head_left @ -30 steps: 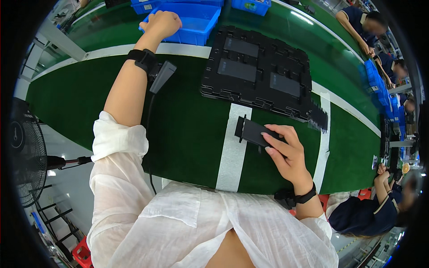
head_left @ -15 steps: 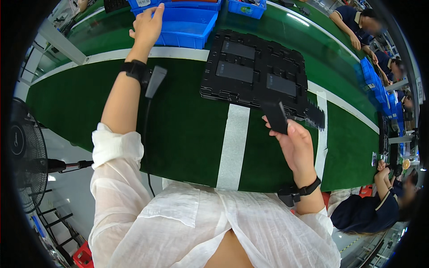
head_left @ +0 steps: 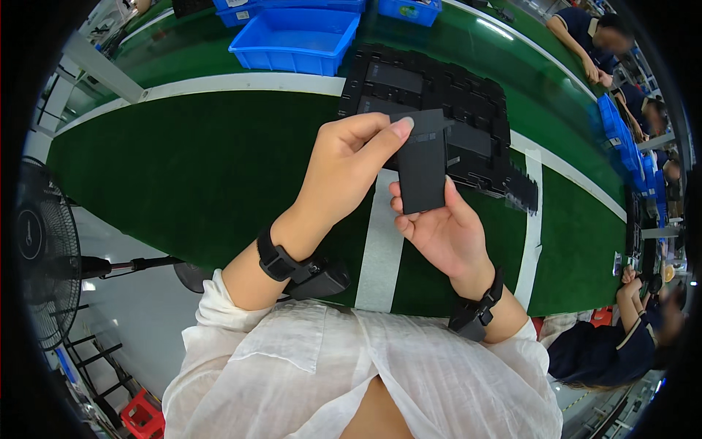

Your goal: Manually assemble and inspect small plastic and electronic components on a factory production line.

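Left hand (head_left: 344, 164) pinches top of black slab (head_left: 423, 175); right hand (head_left: 447, 238) grips its base; black tray (head_left: 479, 99) beyond both. Apparent step: two-handed handling; next move needs steady grips.

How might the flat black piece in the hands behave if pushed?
The flat black piece looks stiff: its edges run straight between left hand and right hand. Its flat, rectangular shape suggests sliding, not rolling.

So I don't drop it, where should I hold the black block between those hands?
Maybe grip the block by both long sides at its lower end, coming from the near side: it's narrow and straight-sided, and that end points this way. The right hand holds it there.
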The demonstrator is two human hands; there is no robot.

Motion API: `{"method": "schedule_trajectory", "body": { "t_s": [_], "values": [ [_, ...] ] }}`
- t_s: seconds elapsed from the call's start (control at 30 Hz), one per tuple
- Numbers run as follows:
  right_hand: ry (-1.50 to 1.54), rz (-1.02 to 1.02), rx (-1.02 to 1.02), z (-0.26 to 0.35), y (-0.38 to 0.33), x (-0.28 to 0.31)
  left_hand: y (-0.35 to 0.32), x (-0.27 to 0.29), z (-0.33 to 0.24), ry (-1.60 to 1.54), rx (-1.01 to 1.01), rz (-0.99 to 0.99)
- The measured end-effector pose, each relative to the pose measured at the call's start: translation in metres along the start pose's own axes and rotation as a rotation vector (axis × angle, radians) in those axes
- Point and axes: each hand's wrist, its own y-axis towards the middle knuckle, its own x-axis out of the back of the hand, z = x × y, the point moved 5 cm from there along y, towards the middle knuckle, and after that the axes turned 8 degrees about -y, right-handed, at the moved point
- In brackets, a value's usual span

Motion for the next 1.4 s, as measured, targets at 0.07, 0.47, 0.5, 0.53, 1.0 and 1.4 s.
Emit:
{"method": "schedule_trajectory", "body": {
  "t_s": [0.07, 0.47, 0.5, 0.53, 1.0, 1.4],
  "values": [
    [-0.015, 0.002, 0.006, -0.002, 0.0, 0.001, -0.001, -0.001, 0.005, -0.019, -0.029, -0.033],
    [-0.486, -0.184, 0.107, 0.007, -0.006, 0.004, -0.02, -0.025, 0.017, -0.202, 0.147, 0.048],
    [-0.808, -0.223, 0.07, 0.015, -0.006, 0.006, -0.02, -0.022, 0.017, -0.201, 0.154, 0.052],
    [-1.107, -0.346, 0.121, 0.028, -0.007, 0.008, -0.019, -0.018, 0.018, -0.172, 0.169, 0.07],
    [-1.488, -0.423, 0.483, 0.064, -0.019, -0.005, -0.025, -0.021, 0.032, -0.004, 0.401, 0.181],
    [-1.26, -0.396, 0.314, 0.06, -0.022, -0.001, -0.027, -0.025, 0.036, -0.171, 0.5, 0.248]
  ]
}}
